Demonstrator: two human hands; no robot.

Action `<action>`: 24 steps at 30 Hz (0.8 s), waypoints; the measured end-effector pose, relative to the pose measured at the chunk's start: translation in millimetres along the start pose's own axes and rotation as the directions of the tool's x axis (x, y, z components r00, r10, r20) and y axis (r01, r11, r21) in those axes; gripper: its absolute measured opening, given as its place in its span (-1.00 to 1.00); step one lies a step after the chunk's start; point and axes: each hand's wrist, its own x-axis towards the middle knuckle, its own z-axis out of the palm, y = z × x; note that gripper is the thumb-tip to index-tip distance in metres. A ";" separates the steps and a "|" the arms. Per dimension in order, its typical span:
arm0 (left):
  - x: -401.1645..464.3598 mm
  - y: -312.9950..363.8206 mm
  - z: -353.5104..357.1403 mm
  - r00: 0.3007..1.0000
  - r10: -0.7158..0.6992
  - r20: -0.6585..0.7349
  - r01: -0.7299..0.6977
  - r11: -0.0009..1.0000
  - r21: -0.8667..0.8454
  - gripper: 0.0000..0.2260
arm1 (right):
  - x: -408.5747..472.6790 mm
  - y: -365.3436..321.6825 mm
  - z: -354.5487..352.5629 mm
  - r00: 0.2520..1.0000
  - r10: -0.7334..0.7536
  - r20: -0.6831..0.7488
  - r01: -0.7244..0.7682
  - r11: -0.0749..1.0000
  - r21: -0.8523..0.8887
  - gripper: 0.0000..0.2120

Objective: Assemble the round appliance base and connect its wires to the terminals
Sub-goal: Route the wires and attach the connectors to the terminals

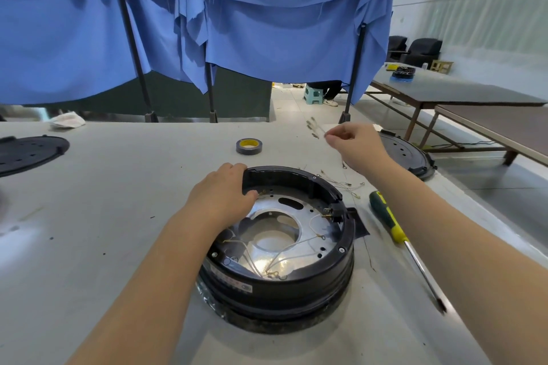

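L hand point(225, 195) grips far-left rim of base point(278, 249), fingers curled over the wall, thumb inside near a terminal. Base sits mid-table point(118, 216) on a dark ring, open side up. R hand point(354, 142) is up and away, beyond base to the right, fingertips pinching a thin wire point(318, 130); its far end is blurred, so can't tell if more than one is held.

Risks (judgement):
- Wire is fine and limp; a light pinch could let it slip or snag the loose wires point(347, 185) lying just beside base.
- Ring lug could go to the wrong terminal; several look alike.
- Base could turn if L grip eases while R pushes.
- Screwdriver point(394, 228) lies near table edge side, R forearm over it; a sweep could knock it.

Contents: base holds a metal plate point(267, 207) w/ centre hole, several white leads point(284, 257) w/ ring lugs lying loose, connector block point(333, 213) at right wall. Tape roll point(250, 146) beyond base, apart.
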 end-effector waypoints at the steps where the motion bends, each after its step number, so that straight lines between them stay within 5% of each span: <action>1: -0.8 1.0 -0.7 1.000 -0.004 0.009 0.004 1.000 -0.007 -0.56 | -6.1 -7.6 2.2 0.998 -0.022 0.052 0.023 1.000 -0.012 -0.93; 6: -1.9 0.4 -11.3 0.998 -0.030 0.063 0.040 0.987 -0.153 -0.66 | -37.5 -40.5 18.9 0.967 -0.181 0.178 0.197 0.978 -0.074 -0.91; 10: -1.9 -8.8 -20.8 0.994 -0.081 -0.071 0.042 0.898 -0.438 -0.79 | -53.7 -58.0 26.6 0.943 -0.232 0.239 0.278 0.943 -0.185 -0.89; 14: -7.8 -5.7 -26.4 0.982 -0.137 -0.127 0.020 0.754 -0.657 -0.58 | -62.3 -65.0 33.4 0.962 -0.182 0.205 0.236 0.932 -0.277 -0.87; 18: -19.3 -1.2 -24.0 0.993 -0.104 -0.055 0.039 0.736 -0.675 -0.64 | -65.5 -68.1 40.2 0.980 -0.108 0.166 0.152 0.947 -0.283 -0.86; 24: -18.0 -4.5 -26.0 0.995 -0.099 -0.005 0.076 0.796 -0.601 -0.83 | -61.6 -70.5 38.5 0.938 0.026 0.345 0.049 0.977 -0.205 -0.92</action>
